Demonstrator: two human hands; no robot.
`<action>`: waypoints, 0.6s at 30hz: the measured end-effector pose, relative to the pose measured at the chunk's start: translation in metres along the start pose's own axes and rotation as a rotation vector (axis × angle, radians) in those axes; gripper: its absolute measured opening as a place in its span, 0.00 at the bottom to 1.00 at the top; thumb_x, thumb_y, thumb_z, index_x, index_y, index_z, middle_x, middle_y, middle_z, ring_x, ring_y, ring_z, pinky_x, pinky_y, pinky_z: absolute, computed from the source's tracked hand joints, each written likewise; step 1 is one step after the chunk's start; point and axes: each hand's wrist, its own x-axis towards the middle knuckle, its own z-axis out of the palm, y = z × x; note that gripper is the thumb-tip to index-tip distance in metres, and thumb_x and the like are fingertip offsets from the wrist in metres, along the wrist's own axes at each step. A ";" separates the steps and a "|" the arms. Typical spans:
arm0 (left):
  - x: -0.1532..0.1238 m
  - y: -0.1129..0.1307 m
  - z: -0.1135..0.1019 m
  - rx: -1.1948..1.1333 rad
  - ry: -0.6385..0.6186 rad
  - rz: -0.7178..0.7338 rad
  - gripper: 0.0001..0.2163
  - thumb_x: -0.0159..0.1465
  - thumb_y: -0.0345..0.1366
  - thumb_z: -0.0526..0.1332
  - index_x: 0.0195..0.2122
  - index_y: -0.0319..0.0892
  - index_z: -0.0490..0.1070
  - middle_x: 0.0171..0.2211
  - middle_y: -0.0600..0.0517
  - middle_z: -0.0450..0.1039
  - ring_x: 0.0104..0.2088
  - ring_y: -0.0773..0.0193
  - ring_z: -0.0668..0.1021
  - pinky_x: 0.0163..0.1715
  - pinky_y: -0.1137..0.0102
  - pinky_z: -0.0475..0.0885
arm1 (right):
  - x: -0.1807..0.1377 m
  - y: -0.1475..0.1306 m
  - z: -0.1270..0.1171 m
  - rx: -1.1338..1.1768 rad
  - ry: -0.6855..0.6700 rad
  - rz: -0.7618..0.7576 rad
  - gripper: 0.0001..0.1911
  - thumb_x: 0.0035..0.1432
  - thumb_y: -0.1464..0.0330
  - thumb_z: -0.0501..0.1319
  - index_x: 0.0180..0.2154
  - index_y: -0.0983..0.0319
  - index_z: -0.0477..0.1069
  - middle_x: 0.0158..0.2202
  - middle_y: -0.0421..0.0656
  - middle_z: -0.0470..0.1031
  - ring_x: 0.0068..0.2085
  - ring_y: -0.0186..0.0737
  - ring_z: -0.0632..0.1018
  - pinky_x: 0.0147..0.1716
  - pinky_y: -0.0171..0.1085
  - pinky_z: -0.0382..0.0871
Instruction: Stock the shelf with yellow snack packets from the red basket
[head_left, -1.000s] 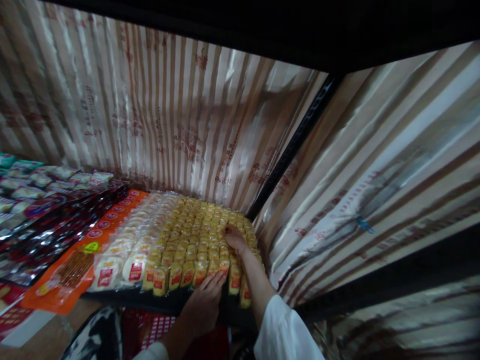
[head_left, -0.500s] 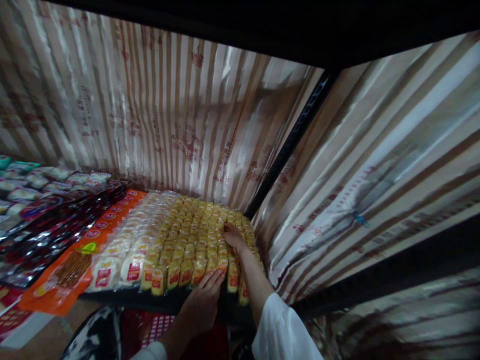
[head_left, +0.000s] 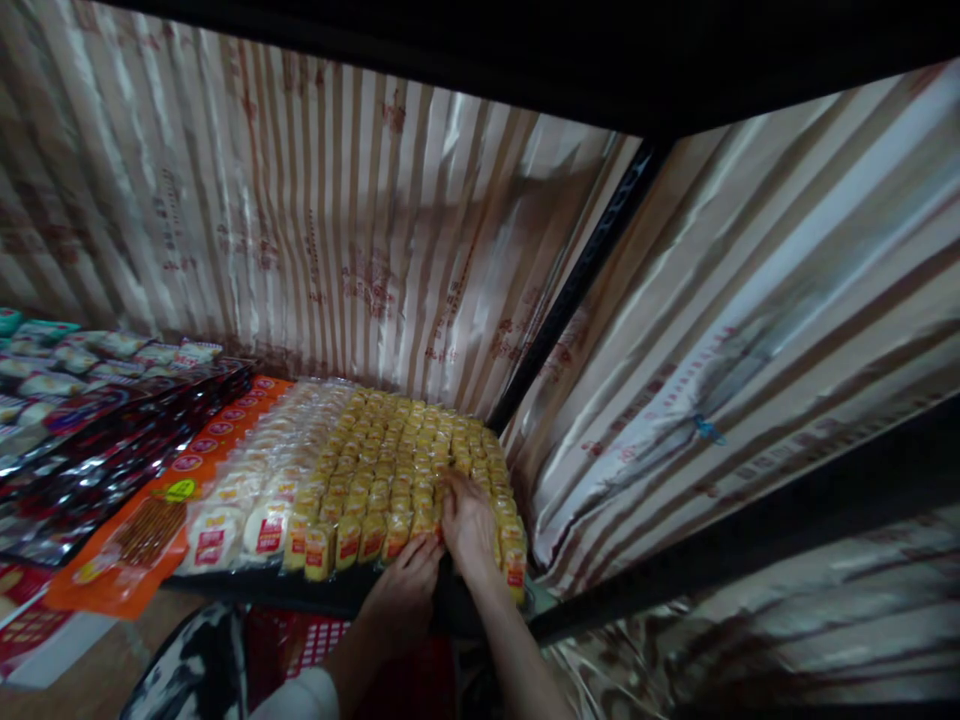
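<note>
Rows of small yellow wrapped snack packs (head_left: 390, 460) fill the right end of a dark shelf (head_left: 300, 590). My right hand (head_left: 469, 520) lies on the front packs near the shelf edge, fingers curled down over them. My left hand (head_left: 405, 590) is at the shelf's front edge just left of it, fingertips touching the front row of yellow packs. The two hands almost meet. What the fingers grip, if anything, is hidden.
White round packs with red labels (head_left: 247, 500) lie left of the yellow ones, then orange packets (head_left: 150, 510) and dark red packets (head_left: 112, 440). Striped foil sheeting (head_left: 360, 240) covers the back and right side. A black post (head_left: 577, 290) stands at the corner.
My right hand has drawn back from the middle of the yellow packs to the front row, close to my left hand. My left hand has hardly moved.
</note>
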 end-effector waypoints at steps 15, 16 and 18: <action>-0.003 -0.002 0.005 0.069 0.127 0.061 0.24 0.61 0.33 0.51 0.60 0.36 0.56 0.58 0.44 0.61 0.60 0.54 0.59 0.60 0.58 0.50 | -0.043 0.016 0.014 0.181 0.062 -0.188 0.22 0.56 0.75 0.47 0.50 0.64 0.69 0.53 0.50 0.68 0.55 0.42 0.68 0.55 0.44 0.62; -0.003 -0.002 0.004 0.079 0.135 0.059 0.24 0.61 0.31 0.50 0.59 0.35 0.56 0.58 0.44 0.60 0.61 0.54 0.59 0.60 0.59 0.51 | -0.050 0.019 0.013 0.198 0.099 -0.180 0.22 0.57 0.73 0.47 0.51 0.63 0.68 0.55 0.49 0.67 0.56 0.41 0.67 0.55 0.44 0.61; -0.003 -0.001 0.001 0.093 0.138 0.065 0.23 0.61 0.29 0.49 0.58 0.34 0.58 0.59 0.44 0.59 0.61 0.55 0.57 0.60 0.60 0.51 | -0.069 0.023 0.013 0.204 0.181 -0.114 0.22 0.59 0.71 0.45 0.51 0.62 0.67 0.56 0.48 0.65 0.58 0.41 0.65 0.56 0.46 0.60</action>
